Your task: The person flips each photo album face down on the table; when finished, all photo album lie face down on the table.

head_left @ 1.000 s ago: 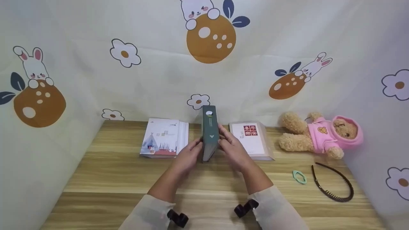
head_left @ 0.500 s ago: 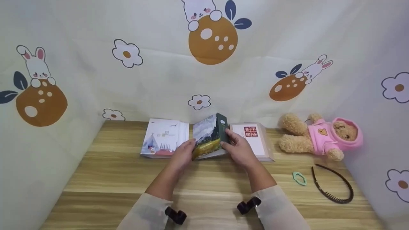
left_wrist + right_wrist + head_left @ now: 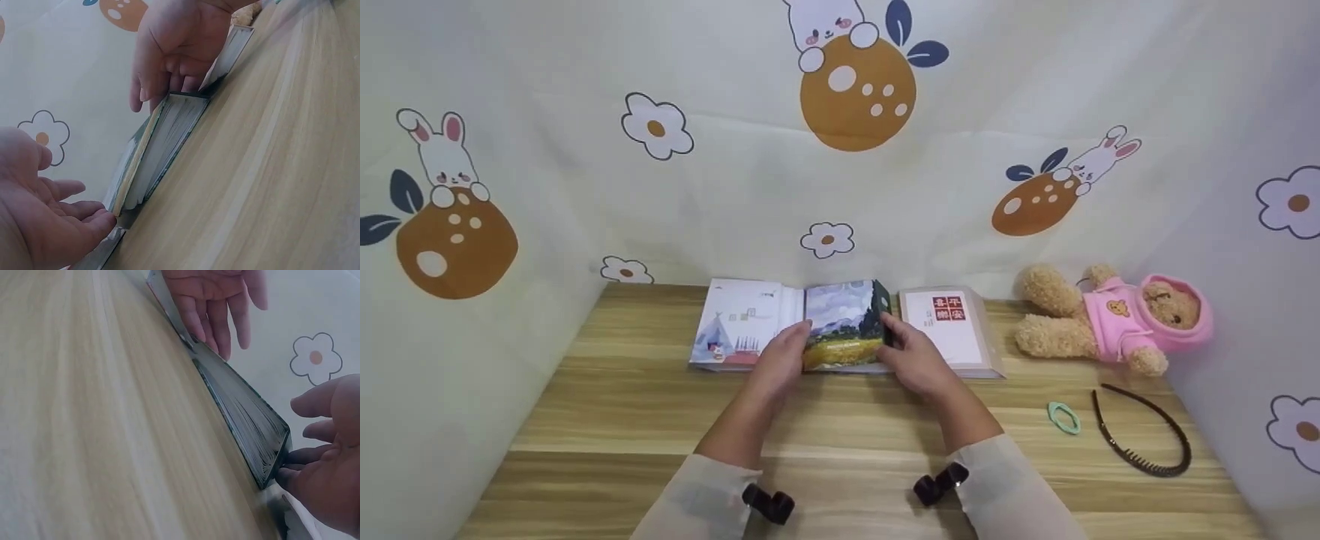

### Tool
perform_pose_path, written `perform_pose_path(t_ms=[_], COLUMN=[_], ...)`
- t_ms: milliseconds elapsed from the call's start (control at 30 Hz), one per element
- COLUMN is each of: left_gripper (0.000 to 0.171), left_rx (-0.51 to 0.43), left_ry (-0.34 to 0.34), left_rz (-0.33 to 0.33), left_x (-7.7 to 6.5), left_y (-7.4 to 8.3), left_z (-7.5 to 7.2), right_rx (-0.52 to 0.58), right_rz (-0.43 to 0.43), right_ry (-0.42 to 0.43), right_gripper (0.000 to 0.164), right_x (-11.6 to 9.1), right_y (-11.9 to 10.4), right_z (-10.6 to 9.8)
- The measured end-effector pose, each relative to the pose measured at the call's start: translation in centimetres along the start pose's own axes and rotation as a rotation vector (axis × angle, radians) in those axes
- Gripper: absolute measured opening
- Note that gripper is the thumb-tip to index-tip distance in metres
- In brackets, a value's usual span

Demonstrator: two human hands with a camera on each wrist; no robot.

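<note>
A thick green hardcover book (image 3: 844, 322) with a landscape painting on its cover lies between two other books, its spine to the right. Its pages (image 3: 244, 416) show in the right wrist view, and its lower cover is right at the table. My left hand (image 3: 780, 360) touches its left edge with nearly straight fingers (image 3: 93, 220), the thumb apart. At the spine, my right hand (image 3: 919, 356) rests slightly bent fingers (image 3: 289, 475) against the book, and its thumb stands off in the right wrist view. The far sides of both hands are hidden.
A white book (image 3: 739, 319) with a tent picture lies to the left. Another book (image 3: 945, 330) with red characters lies to the right. Further right are a teddy bear (image 3: 1117, 311) in pink, a mint hair tie (image 3: 1063, 418) and a black headband (image 3: 1147, 469). A printed cloth (image 3: 720, 202) walls the table.
The green book has gone from upright, spine facing me, to lying down with its painted cover up. Both hands have lowered with it and spread a little apart.
</note>
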State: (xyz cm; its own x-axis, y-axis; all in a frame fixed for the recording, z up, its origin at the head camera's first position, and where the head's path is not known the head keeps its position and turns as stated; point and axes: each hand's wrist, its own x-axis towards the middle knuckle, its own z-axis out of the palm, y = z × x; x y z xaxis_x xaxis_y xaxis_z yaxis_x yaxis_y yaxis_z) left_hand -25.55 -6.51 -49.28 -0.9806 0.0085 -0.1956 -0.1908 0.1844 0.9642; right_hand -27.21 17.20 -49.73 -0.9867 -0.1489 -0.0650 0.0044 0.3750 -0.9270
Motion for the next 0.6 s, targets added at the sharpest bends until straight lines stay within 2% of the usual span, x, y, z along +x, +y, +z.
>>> perform_pose_path(t_ms=[133,267,367,433,500,600], left_gripper=[0.055,0.051,0.049,0.046,0.045,0.044], left_rx=[0.019,0.025,-0.019,-0.062,-0.095,-0.08], left_ry=[0.045,0.134,0.192,0.224,0.252,0.294], left_rz=[0.014,0.097,0.134,0.115,0.109,0.097], left_x=[0.0,-0.1,-0.2,-0.3,-0.4,-0.8], left_y=[0.5,1.1,1.1,0.9,0.6,0.3], left_z=[-0.2,-0.8,-2.1,-3.2,-4.4,-6.3], right_rx=[0.081,0.167,0.197,0.201,0.196,0.189], right_rz=[-0.02,-0.088,-0.154,-0.175,-0.178,-0.164], right_ry=[0.079,0.138,0.083,0.021,-0.041,-0.115], right_gripper=[0.064,0.053,0.05,0.049,0.047,0.047], right_x=[0.0,-0.2,-0.4,-0.6,-0.6,-0.5], right_y=[-0.8,-2.4,-3.6,-4.2,-4.7,-5.2], right_z=[0.3,0.7,1.5,2.3,3.2,4.8])
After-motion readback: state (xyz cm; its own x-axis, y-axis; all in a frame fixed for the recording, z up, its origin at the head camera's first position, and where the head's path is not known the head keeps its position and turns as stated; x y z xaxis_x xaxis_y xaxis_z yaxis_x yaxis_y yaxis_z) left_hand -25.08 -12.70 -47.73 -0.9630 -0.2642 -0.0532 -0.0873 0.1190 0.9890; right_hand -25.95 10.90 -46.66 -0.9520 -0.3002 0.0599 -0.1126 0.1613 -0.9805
